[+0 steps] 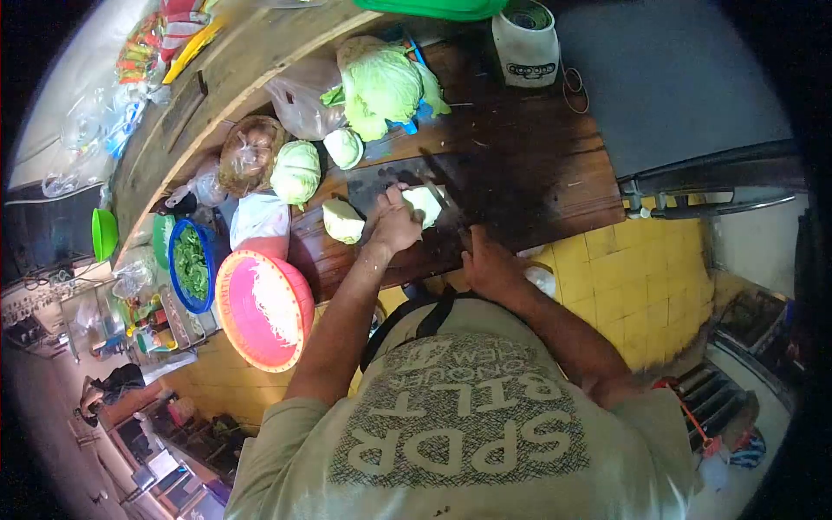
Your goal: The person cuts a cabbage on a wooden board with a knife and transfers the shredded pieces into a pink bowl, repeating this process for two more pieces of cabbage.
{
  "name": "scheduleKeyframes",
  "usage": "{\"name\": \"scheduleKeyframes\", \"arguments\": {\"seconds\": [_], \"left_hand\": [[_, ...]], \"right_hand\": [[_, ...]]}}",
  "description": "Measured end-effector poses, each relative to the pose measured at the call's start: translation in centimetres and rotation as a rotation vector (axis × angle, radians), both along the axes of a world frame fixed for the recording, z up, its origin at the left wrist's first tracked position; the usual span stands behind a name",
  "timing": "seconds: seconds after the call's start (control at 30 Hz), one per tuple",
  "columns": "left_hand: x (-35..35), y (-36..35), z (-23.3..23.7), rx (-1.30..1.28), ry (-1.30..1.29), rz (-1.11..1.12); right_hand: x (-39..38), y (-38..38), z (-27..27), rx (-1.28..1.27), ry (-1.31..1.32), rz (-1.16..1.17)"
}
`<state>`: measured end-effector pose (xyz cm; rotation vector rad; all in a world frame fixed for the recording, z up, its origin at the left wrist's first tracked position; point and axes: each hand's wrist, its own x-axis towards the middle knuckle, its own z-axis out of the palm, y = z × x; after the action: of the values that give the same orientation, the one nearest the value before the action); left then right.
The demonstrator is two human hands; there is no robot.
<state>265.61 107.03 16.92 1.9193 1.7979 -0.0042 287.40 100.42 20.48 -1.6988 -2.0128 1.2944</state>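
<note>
On the dark wooden table (537, 160), my left hand (396, 221) rests with its fingers closed against a pale cut piece of cabbage (424, 205). My right hand (490, 260) is wrapped round the handle of a knife (449, 198), whose dark blade lies beside the right side of that piece. Another cut cabbage piece (343, 222) sits just left of my left hand. Farther back are a whole round cabbage (296, 173) and a smaller pale one (344, 149).
A pink basin (234, 314) of white shreds and a blue basin (178, 282) of green leaves stand at the left. Leafy cabbage (381, 87), a bag of brown round items (250, 154) and a white appliance (526, 52) are at the back.
</note>
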Motion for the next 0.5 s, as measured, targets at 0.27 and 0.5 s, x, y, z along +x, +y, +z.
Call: {"name": "scheduleKeyframes", "arguments": {"seconds": [0.27, 0.5], "left_hand": [[0.4, 0.2, -1.4, 0.121, 0.185, -0.218], [2.3, 2.0, 1.6, -0.267, 0.099, 0.184]], "right_hand": [[0.0, 0.7, -0.6, -0.108, -0.072, 0.190], [-0.1, 2.4, 2.9, -0.022, -0.364, 0.315]]}}
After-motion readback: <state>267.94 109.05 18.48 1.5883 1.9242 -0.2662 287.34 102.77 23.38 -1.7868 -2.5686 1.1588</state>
